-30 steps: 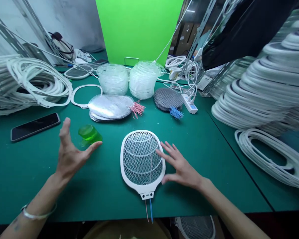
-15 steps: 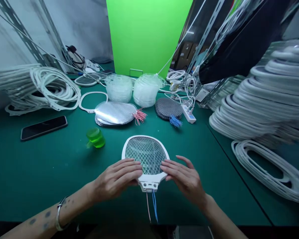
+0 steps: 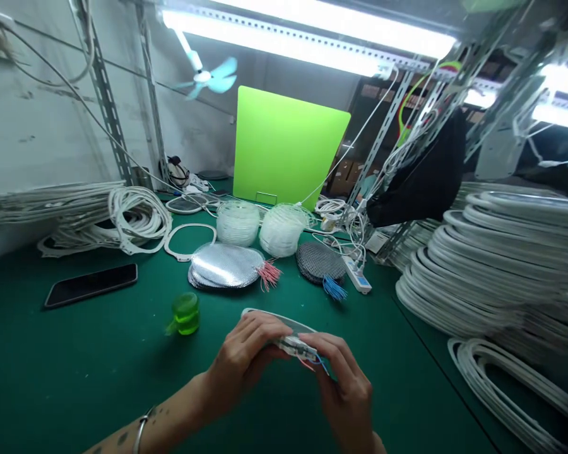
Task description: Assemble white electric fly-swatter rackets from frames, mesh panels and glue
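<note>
At the far left of the green bench, a heap of white frames is lying behind a dark phone. A single white ring is resting flat beside the heap, and a green container is standing nearer the person. The left hand is gripping a white-rimmed mesh head, its fingers clamping on the left side. Behind that hand, silver mesh sheets are lying stacked, their pink wires trailing right. The mesh head is tilting between both hands above the near middle of the bench, its narrow end facing the person, with red and blue wires hanging out. The right hand is clamping its fingers on the right side. Behind, dark mesh sheets are lying beside a power strip; farther right, a tall stack of white frames is leaning.
</note>
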Demonstrator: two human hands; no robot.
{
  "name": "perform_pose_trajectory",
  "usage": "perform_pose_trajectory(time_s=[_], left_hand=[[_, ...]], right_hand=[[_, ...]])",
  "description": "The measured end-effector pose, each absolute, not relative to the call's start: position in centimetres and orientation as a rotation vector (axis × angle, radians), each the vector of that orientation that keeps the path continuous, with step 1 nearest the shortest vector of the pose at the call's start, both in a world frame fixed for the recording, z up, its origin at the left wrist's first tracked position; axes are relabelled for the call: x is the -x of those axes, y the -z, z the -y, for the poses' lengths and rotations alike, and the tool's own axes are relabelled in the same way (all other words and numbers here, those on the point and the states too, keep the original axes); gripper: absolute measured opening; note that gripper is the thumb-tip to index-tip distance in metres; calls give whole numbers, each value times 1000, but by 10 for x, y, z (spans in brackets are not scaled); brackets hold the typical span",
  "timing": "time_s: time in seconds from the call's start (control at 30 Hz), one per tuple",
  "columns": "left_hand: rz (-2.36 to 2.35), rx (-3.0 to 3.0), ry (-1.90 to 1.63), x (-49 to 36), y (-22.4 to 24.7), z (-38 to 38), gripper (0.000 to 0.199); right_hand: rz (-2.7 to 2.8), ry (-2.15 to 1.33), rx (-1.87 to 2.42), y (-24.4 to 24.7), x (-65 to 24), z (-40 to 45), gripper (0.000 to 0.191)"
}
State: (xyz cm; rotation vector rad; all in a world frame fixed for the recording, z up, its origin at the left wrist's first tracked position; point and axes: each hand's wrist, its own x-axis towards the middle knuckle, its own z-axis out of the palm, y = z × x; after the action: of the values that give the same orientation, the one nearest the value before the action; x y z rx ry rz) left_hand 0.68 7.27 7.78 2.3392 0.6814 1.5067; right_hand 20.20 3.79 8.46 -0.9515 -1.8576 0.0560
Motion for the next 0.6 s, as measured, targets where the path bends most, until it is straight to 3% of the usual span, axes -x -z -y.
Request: perform_pose_trajectory(time_s=[0.23, 0.6], left_hand=[[-620, -2236, -1561, -18, -88, -79, 18], [-748, -2159, -1641, -31, -98, -105, 26]], right_hand=[[1829, 46, 874, -81, -204, -50, 30], [1692, 65, 1049, -80, -215, -63, 14]])
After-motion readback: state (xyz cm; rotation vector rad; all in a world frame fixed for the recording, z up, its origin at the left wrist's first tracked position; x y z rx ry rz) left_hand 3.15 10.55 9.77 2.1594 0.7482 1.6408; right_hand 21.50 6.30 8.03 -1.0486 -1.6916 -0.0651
